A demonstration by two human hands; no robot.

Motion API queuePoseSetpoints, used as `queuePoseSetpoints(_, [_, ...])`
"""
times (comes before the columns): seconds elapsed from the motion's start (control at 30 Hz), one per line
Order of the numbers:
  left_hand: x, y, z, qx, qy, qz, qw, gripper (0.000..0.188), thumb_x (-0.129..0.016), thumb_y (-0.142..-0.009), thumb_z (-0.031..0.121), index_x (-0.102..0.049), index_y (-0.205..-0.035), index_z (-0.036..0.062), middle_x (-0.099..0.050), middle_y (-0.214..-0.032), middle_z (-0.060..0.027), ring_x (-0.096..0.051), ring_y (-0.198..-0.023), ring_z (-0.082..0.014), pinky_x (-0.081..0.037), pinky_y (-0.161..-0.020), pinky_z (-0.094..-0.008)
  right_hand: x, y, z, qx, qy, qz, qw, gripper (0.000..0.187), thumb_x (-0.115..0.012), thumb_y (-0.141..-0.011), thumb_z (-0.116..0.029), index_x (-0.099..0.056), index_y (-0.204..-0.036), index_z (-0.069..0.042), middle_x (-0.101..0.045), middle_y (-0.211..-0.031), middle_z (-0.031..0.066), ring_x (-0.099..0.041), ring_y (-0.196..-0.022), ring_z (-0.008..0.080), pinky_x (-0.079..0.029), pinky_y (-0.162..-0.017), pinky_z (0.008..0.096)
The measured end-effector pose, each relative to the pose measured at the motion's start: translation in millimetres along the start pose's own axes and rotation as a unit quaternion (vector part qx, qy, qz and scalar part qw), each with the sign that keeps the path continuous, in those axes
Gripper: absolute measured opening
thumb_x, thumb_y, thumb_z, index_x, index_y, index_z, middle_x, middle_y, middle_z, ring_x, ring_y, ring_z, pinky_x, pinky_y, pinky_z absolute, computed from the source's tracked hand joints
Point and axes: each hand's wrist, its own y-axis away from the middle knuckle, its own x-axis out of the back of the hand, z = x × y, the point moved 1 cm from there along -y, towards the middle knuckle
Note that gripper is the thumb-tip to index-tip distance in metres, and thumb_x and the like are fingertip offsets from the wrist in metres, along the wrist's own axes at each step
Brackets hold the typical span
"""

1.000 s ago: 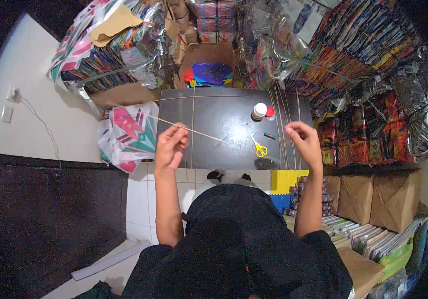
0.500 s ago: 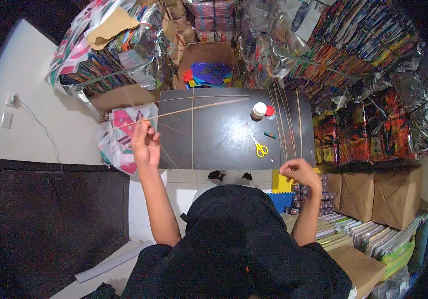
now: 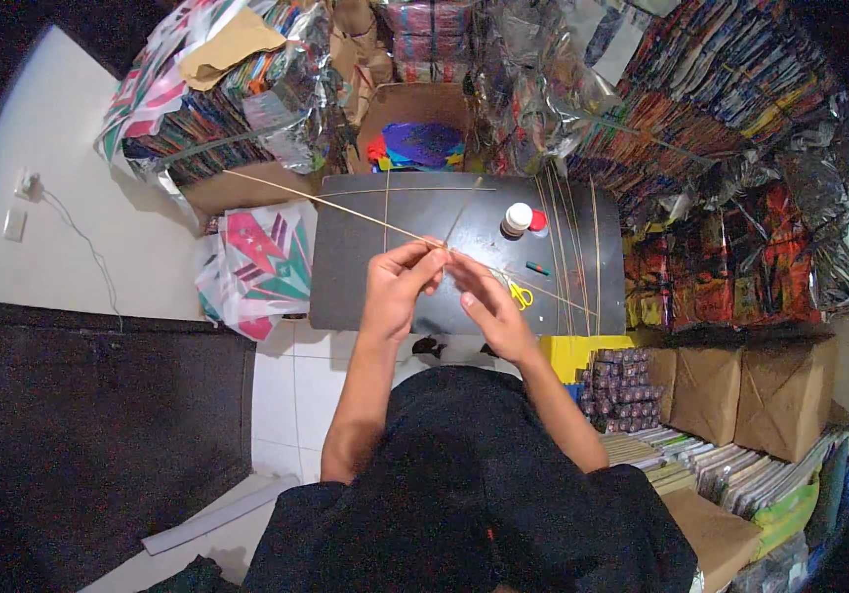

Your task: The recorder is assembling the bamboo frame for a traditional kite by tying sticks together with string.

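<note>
Over the dark table (image 3: 355, 267), my left hand (image 3: 395, 292) pinches a long thin tan stick (image 3: 330, 203) near its middle. The stick slants from the upper left down toward the right. At the pinch, a second thin strip (image 3: 465, 208) points up and away; whether the two are joined is too small to tell. My right hand (image 3: 495, 314) is close beside, its fingers stretched at the pinch point and its thumb apart. Just beyond it lie yellow-handled scissors (image 3: 521, 294), partly covered by the hand. A small dark green piece (image 3: 538, 268) rests nearby.
A white-capped bottle (image 3: 517, 219) stands near a red lid (image 3: 539, 220). Several thin sticks (image 3: 595, 237) lie along the table's right side. Printed sheets (image 3: 266, 252) hang at its left. Stacked bundles (image 3: 681, 128), a cardboard box (image 3: 412, 104) and paper-wrapped packages (image 3: 790, 390) surround it.
My left hand has moved right with the long stick, which now slants the other way. My right hand has come left from the table's right edge to meet it.
</note>
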Motion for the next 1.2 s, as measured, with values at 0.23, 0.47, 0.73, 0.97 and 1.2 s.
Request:
queuePoseSetpoints(0.23, [9.6, 2.3, 3.5, -0.017, -0.08, 0.018, 0.996, 0.017, -0.074, -0.089, 0.01, -0.072, -0.101, -0.0024, -0.07, -0.09, -0.0041, -0.059, -0.068, -0.0063, -0.043, -0.056, -0.021, -4.1, 12.1, -15.2, -0.134, -0.043, -0.026, 0.99, 0.031, -0.049, -0.106, -0.025, -0.057, -0.129, -0.007, -0.052, -0.085, -0.0033, -0.046, -0.069, 0.0048, -0.04, -0.062, 0.0219])
queuePoseSetpoints(0.47, [8.2, 5.0, -3.6, -0.028, -0.159, 0.011, 0.987, 0.012, -0.074, -0.087, 0.007, -0.076, -0.094, -0.0032, -0.072, -0.088, -0.0038, -0.057, -0.069, -0.0046, -0.043, -0.058, -0.0202, -12.0, 13.5, -45.0, -0.121, 0.022, -0.021, 0.992, 0.022, -0.052, -0.103, -0.017, -0.066, -0.113, -0.004, -0.051, -0.077, -0.0081, -0.04, -0.065, 0.0014, -0.034, -0.058, 0.021])
queuePoseSetpoints(0.73, [12.1, 6.3, -12.2, -0.04, -0.277, -0.059, 0.958, 0.016, -0.074, -0.087, 0.006, -0.075, -0.096, -0.0065, -0.074, -0.092, -0.0085, -0.066, -0.082, -0.0112, -0.053, -0.072, -0.0254, -11.0, 12.7, -54.4, -0.098, 0.097, -0.043, 0.99, 0.02, -0.054, -0.101, -0.013, -0.069, -0.11, -0.002, -0.047, -0.07, -0.0092, -0.035, -0.06, 0.0012, -0.029, -0.054, 0.022])
queuePoseSetpoints(0.97, [-9.5, 18.9, -15.9, -0.066, -0.356, -0.096, 0.927, 0.018, -0.072, -0.085, 0.006, -0.074, -0.1, -0.0028, -0.074, -0.087, -0.0111, -0.066, -0.078, -0.0126, -0.051, -0.07, -0.0279, -1.9, 3.5, -61.5, -0.167, -0.056, 0.04, 0.984, 0.028, -0.05, -0.103, -0.019, -0.068, -0.113, 0.0, -0.065, -0.085, -0.0026, -0.044, -0.056, 0.0011, -0.034, -0.048, 0.0207])
queuePoseSetpoints(1.2, [14.1, 18.0, -12.8, -0.069, -0.38, -0.113, 0.915, 0.015, -0.073, -0.085, 0.009, -0.074, -0.095, -0.0022, -0.073, -0.091, -0.0099, -0.065, -0.079, -0.0137, -0.051, -0.072, -0.0284, 32.4, 11.7, -80.6, -0.207, -0.083, 0.109, 0.969, 0.026, -0.056, -0.103, -0.024, -0.068, -0.112, -0.003, -0.042, -0.06, -0.0105, -0.028, -0.045, 0.0002, -0.023, -0.042, 0.021])
